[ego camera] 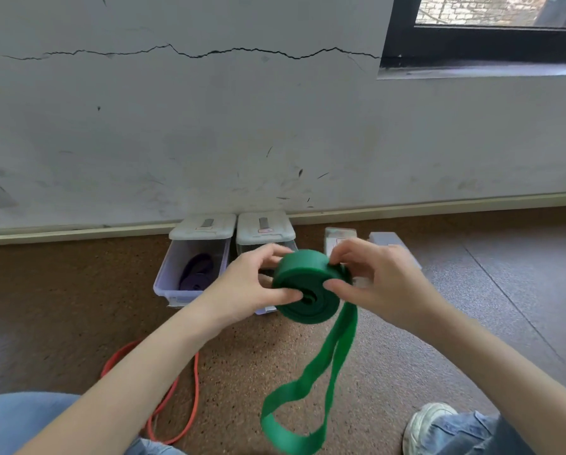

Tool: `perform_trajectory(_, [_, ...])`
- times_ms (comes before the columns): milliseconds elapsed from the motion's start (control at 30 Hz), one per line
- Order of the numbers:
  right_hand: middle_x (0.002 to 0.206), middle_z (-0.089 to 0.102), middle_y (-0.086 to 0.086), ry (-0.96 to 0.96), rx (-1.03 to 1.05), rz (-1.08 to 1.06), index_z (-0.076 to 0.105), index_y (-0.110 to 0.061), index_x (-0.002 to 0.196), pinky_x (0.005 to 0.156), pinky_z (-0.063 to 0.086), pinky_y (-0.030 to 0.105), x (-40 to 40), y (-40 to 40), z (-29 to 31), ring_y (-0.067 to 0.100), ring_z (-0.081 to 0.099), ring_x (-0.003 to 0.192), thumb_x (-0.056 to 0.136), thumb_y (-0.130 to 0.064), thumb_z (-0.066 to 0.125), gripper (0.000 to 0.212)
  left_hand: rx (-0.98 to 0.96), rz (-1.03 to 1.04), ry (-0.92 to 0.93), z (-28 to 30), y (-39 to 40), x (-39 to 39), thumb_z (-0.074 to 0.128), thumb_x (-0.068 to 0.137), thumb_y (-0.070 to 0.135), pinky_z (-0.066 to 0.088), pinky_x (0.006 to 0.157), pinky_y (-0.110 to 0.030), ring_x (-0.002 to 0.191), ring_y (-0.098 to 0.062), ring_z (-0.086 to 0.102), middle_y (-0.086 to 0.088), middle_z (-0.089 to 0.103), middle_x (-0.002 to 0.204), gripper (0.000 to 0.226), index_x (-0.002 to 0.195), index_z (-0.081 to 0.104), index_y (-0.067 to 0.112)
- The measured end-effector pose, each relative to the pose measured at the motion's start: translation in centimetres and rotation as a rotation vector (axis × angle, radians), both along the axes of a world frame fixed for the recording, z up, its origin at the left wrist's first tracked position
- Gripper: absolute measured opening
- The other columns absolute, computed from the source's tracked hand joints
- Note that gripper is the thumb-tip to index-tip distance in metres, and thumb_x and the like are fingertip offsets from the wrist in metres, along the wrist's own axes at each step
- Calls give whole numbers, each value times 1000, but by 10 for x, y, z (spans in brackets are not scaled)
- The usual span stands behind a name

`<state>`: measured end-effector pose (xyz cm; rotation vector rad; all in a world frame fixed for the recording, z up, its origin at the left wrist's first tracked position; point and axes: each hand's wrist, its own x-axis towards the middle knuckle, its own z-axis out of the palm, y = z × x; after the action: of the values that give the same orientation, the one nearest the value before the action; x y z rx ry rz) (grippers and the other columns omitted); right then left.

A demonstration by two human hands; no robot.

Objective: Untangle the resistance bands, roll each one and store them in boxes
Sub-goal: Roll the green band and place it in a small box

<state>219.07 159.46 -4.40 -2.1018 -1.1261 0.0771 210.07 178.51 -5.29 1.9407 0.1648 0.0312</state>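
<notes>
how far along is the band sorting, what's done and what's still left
Done: a purple band already lies in the open clear box by the wall. In hand: the left hand and right hand are rolling the green band; most is coiled, with a long loop hanging loose. Left: finish that roll and box it, then roll and store the orange band lying on the floor.

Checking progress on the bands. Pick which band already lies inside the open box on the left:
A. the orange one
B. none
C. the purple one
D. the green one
C: the purple band lies coiled in the open left box, while both hands roll the green band and the orange band lies on the floor.
</notes>
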Motion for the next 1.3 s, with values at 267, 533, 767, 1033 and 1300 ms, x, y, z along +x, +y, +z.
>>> perform_trajectory(267, [91,68,-1,379,377,-17,57,-24,84,76,58,31,-3,4,5,14,67,86,60,-36,76,33,-395,-37,-40,13,4,-4,77,63,12,57,73,-26,93,-19,70,1,73,103,43,104,69,23])
perform_trajectory(533, [92,68,9,539,466,-12,48,-20,85,68,55,27,-7,10,-1,16,68,80,74,-14,73,29,-717,115,-30,8,3,1,74,61,13,58,72,-31,92,-24,70,-7,72,104,43,103,67,15])
perform_trajectory(767, [98,67,-6,207,33,52,49,-40,86,79,58,35,0,1,-4,14,66,95,73,-9,76,43,24,-131,30,10,7,-2,78,72,12,51,72,-11,85,-6,69,20,70,98,39,102,66,34])
perform_trajectory(1033, [95,70,3,649,496,0,53,-20,90,76,55,28,-9,6,-9,22,68,91,66,-27,73,31,-631,46,-36,18,21,-5,71,64,8,57,64,-26,89,-21,71,-7,73,101,30,91,75,19])
perform_trajectory(1300, [92,71,6,556,468,-18,67,-21,90,80,57,36,-1,1,1,27,67,88,68,-19,76,24,-525,-48,66,3,14,-2,75,72,9,56,83,-31,104,-24,66,-5,69,113,41,111,64,16])
